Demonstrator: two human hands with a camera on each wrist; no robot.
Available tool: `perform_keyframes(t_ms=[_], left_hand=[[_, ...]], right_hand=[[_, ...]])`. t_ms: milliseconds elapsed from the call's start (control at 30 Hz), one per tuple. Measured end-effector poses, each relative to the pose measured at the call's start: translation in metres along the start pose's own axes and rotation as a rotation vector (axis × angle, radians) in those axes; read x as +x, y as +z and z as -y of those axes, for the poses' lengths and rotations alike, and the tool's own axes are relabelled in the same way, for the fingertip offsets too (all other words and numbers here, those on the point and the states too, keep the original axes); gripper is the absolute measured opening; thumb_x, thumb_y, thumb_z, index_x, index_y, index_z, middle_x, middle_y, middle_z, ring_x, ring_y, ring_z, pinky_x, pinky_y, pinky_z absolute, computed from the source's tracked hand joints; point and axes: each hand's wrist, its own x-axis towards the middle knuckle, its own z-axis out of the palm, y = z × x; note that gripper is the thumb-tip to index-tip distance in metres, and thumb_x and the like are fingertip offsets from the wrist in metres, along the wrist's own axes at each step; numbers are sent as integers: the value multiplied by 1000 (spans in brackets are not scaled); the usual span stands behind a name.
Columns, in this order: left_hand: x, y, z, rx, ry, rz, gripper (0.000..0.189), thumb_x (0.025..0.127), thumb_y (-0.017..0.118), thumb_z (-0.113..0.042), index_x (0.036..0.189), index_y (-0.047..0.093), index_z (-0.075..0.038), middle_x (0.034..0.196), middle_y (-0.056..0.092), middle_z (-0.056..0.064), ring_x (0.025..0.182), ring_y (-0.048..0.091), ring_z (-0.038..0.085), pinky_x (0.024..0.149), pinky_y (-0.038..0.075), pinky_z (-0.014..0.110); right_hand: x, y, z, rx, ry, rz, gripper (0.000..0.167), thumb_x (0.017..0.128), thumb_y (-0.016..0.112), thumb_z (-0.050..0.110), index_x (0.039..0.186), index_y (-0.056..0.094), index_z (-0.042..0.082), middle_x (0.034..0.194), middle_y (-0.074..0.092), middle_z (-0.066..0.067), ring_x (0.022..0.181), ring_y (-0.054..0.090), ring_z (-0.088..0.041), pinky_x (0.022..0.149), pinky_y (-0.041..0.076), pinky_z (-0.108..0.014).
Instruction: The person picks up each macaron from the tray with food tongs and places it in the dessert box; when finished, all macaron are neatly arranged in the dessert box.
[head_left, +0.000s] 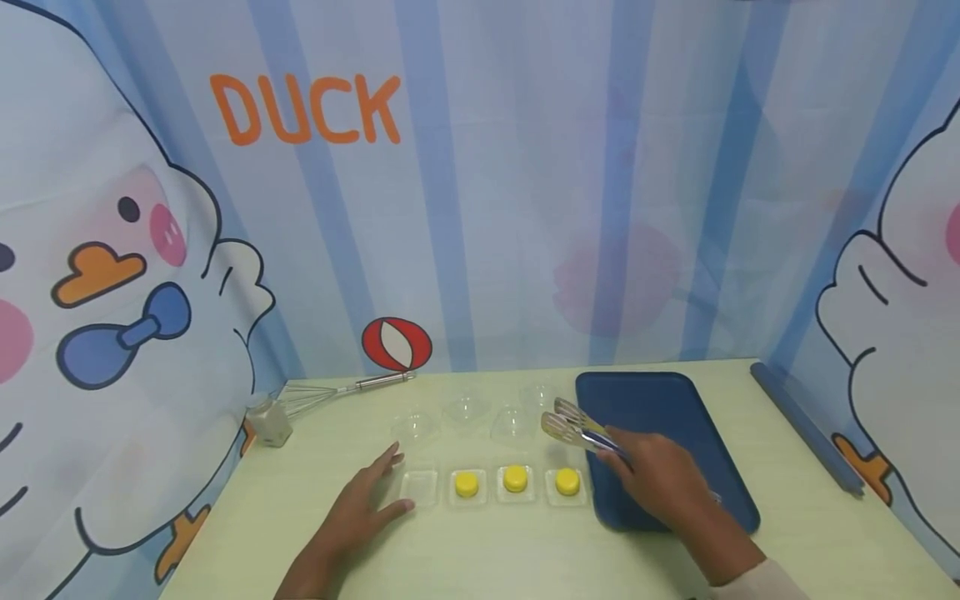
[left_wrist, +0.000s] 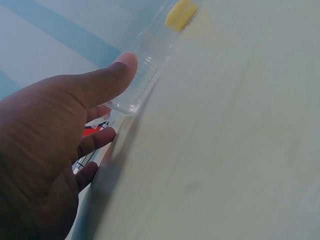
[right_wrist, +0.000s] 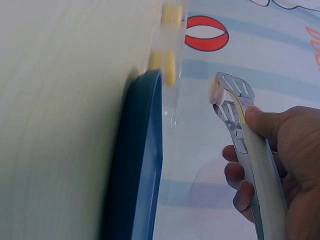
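My right hand [head_left: 660, 475] grips metal tongs [head_left: 592, 434] above the blue tray's left side. In the right wrist view, a pale pink macaron [right_wrist: 216, 92] sits between the slotted ends of the tongs. My left hand [head_left: 358, 510] rests with thumb and fingers spread beside a bare clear square base [head_left: 420, 489]; whether it touches the base I cannot tell. To the right of that base are three more clear bases, holding a yellow macaron [head_left: 467, 484], a second yellow macaron [head_left: 515, 478] and a third yellow macaron [head_left: 567, 481].
Several clear domed lids [head_left: 467, 406] stand behind the bases. The blue tray [head_left: 675, 400] lies at the right. A whisk [head_left: 382, 381] and a small pale carton-shaped object [head_left: 268, 422] are at the back left. A blue bar [head_left: 806, 429] runs along the right edge.
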Motion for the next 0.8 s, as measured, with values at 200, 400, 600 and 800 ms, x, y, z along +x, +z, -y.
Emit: perform_keyframes(t_ms=[200, 400, 600, 800], left_hand=[[-2, -1, -2, -4, 20, -13, 94, 94, 87, -36, 170, 38, -13, 159, 63, 7, 151, 53, 42, 127, 37, 67], [0, -1, 1, -7, 15, -3, 94, 94, 86, -37, 171, 37, -14, 161, 62, 6, 155, 50, 41, 130, 34, 67], [1, -1, 2, -11, 6, 5, 94, 94, 86, -37, 171, 37, -14, 162, 61, 7, 155, 49, 42, 130, 33, 68], [1, 0, 0, -6, -5, 9, 95, 95, 86, -37, 171, 36, -15, 163, 60, 6, 156, 49, 41, 130, 33, 68]], right_hand=[[8, 7, 14, 18, -17, 17, 43, 102, 78, 33, 139, 75, 11, 113, 83, -12, 82, 73, -21, 64, 55, -42], [15, 15, 30, 28, -2, 41, 44, 101, 78, 36, 138, 75, 13, 116, 83, -10, 86, 73, -20, 69, 58, -43], [18, 21, 48, 56, -9, 63, 43, 101, 78, 36, 138, 76, 14, 115, 84, -9, 89, 74, -21, 71, 59, -43], [22, 31, 60, 65, -74, 41, 37, 100, 78, 35, 133, 78, 17, 107, 84, -6, 85, 76, -23, 69, 59, -44]])
